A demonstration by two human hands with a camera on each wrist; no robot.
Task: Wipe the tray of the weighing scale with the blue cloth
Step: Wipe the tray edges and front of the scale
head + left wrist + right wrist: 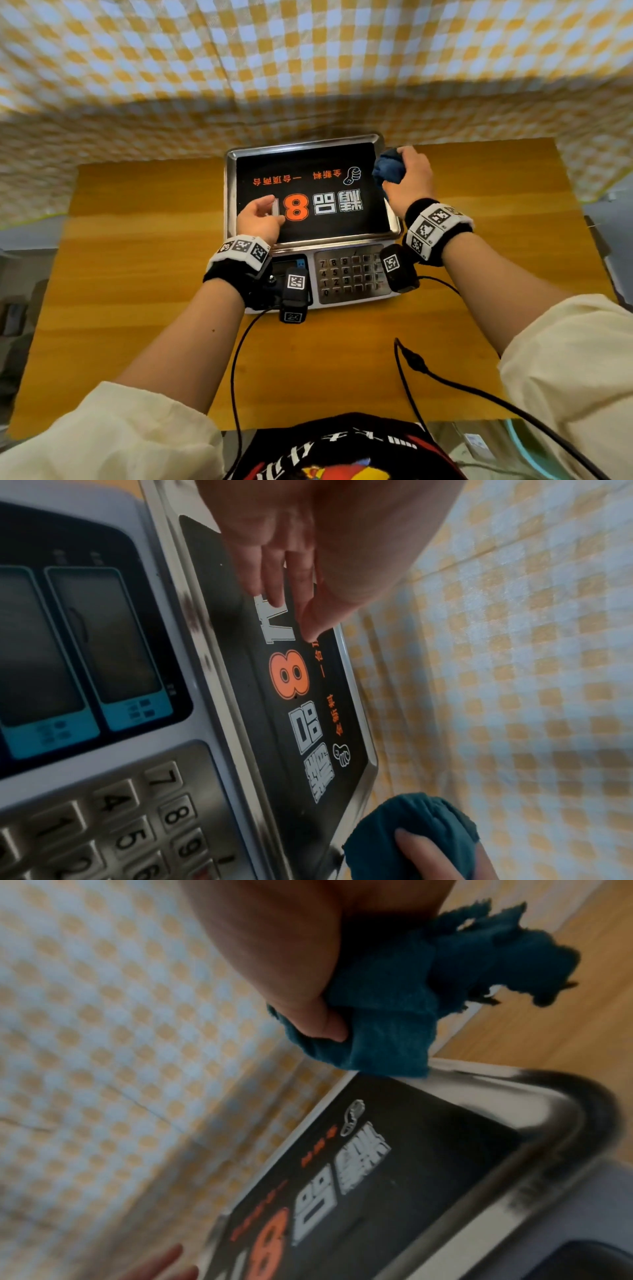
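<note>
The weighing scale sits mid-table, its steel tray covered by a black sticker with an orange 8. My right hand grips the bunched blue cloth at the tray's far right corner. In the right wrist view the cloth hangs just above the tray rim; whether it touches is unclear. My left hand hovers over the tray's near left part, fingers loosely extended and holding nothing. The left wrist view shows those fingers above the sticker, with the cloth at the bottom.
The scale's keypad and display face me at the near side. A wooden table carries the scale. Checked yellow fabric hangs behind. Two black cables trail from my wrists across the near table.
</note>
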